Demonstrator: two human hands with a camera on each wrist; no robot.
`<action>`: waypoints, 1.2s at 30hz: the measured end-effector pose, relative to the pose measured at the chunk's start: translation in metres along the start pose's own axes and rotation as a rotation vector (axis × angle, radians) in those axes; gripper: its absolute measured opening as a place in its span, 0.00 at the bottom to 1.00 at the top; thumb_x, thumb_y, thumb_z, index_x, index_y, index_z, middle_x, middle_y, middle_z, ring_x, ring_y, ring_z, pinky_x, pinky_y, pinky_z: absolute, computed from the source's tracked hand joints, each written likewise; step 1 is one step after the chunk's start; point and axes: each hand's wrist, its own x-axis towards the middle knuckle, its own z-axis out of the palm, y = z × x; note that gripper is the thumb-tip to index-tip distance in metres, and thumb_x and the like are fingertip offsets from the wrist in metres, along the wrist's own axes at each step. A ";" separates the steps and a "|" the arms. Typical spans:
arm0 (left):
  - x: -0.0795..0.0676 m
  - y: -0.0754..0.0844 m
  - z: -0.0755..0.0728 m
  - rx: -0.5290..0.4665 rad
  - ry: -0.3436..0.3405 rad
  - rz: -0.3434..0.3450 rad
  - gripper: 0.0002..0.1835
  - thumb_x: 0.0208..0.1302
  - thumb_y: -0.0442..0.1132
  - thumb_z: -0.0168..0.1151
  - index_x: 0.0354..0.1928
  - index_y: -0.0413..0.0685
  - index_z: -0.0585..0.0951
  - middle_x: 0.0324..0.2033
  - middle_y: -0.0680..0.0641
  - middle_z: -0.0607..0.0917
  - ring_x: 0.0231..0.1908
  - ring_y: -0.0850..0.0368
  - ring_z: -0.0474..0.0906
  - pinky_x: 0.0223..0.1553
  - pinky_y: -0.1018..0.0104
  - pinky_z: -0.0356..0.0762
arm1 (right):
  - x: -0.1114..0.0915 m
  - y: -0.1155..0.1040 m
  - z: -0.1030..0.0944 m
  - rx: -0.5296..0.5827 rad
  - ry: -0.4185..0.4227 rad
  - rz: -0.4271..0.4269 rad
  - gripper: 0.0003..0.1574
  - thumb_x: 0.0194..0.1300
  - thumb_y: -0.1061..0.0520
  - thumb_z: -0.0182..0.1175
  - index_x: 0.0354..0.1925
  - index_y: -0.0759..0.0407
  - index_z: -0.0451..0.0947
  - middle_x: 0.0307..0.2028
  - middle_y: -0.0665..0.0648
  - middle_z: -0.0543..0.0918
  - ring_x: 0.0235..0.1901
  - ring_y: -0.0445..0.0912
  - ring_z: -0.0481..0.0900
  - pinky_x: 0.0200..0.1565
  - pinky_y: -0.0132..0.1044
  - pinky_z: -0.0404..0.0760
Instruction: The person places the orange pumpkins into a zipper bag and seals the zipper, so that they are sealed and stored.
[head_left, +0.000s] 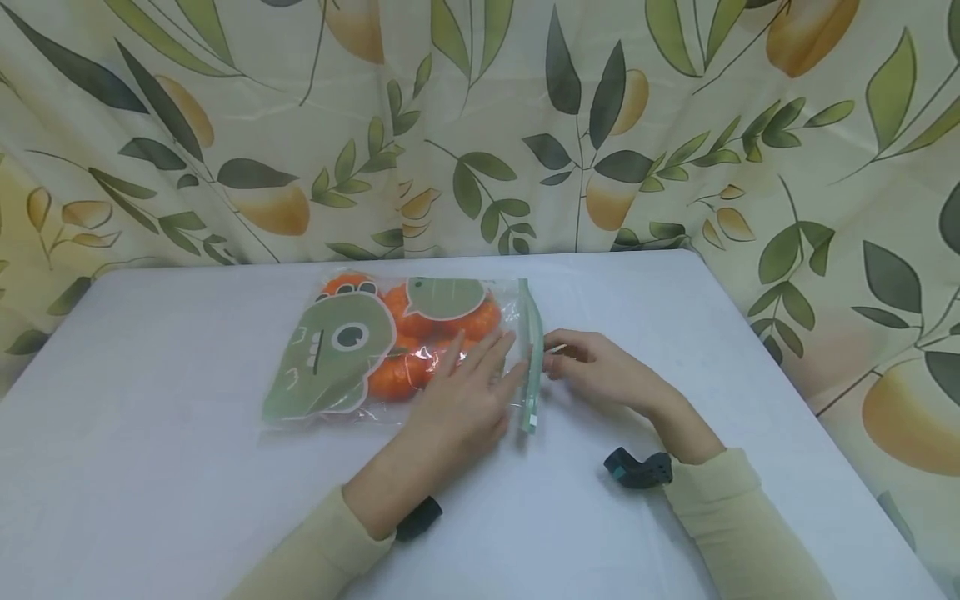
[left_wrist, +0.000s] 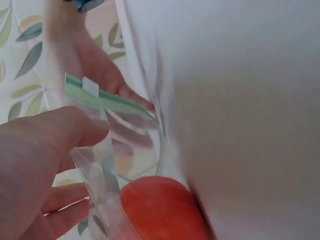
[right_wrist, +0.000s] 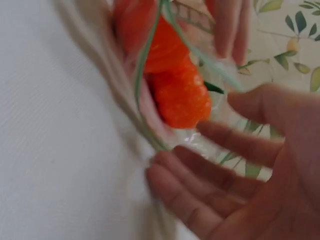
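Observation:
A clear zip bag (head_left: 330, 392) with a green cartoon dinosaur print lies flat on the table. Inside are several bumpy orange round pieces (head_left: 393, 379), one showing a dark green tip (right_wrist: 214, 87). My left hand (head_left: 457, 408) lies over the bag's right part, fingers stretched out. Just right of the green zip strip (head_left: 534, 358) is my right hand (head_left: 607, 371), its fingers loosely bent and spread, fingertips right at the strip. In the right wrist view the strip's two sides stand apart at the bag's mouth. A white slider (left_wrist: 90, 87) sits at one end of the strip.
The bag rests on a white-covered table (head_left: 165, 467). Behind it hangs a leaf-and-fruit patterned curtain (head_left: 480, 108). A black wrist device (head_left: 637, 469) shows by the right cuff, and another (head_left: 418, 519) by the left.

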 end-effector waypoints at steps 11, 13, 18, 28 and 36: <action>-0.001 0.006 0.002 0.084 -0.024 0.045 0.25 0.67 0.51 0.62 0.65 0.55 0.77 0.72 0.44 0.68 0.74 0.46 0.61 0.74 0.45 0.56 | -0.007 -0.010 -0.004 0.184 -0.240 0.129 0.31 0.77 0.48 0.47 0.70 0.62 0.58 0.43 0.64 0.85 0.36 0.54 0.86 0.40 0.45 0.87; -0.001 0.006 0.002 0.082 0.003 0.061 0.24 0.67 0.50 0.62 0.64 0.57 0.78 0.72 0.43 0.67 0.74 0.47 0.60 0.74 0.44 0.55 | -0.007 -0.011 -0.002 0.223 -0.241 0.145 0.32 0.77 0.46 0.47 0.69 0.64 0.57 0.43 0.65 0.85 0.36 0.55 0.86 0.39 0.46 0.87; -0.002 0.005 0.000 0.075 0.075 0.106 0.24 0.66 0.45 0.65 0.64 0.56 0.77 0.73 0.43 0.67 0.75 0.47 0.59 0.74 0.44 0.56 | -0.005 -0.012 0.005 0.322 -0.259 0.175 0.38 0.77 0.41 0.46 0.73 0.59 0.49 0.38 0.69 0.87 0.35 0.58 0.88 0.39 0.49 0.87; -0.003 0.008 -0.001 0.091 0.002 0.092 0.30 0.67 0.49 0.64 0.69 0.49 0.72 0.72 0.45 0.69 0.75 0.49 0.60 0.74 0.48 0.57 | 0.003 -0.013 0.012 0.388 -0.068 0.166 0.43 0.74 0.55 0.54 0.75 0.51 0.42 0.51 0.65 0.83 0.37 0.52 0.87 0.42 0.43 0.87; -0.003 0.007 0.003 0.114 -0.059 0.036 0.34 0.64 0.42 0.68 0.72 0.52 0.69 0.72 0.45 0.69 0.75 0.48 0.58 0.75 0.45 0.53 | 0.004 -0.012 0.011 0.425 -0.081 0.217 0.45 0.69 0.56 0.60 0.74 0.67 0.48 0.51 0.64 0.85 0.39 0.47 0.87 0.42 0.38 0.87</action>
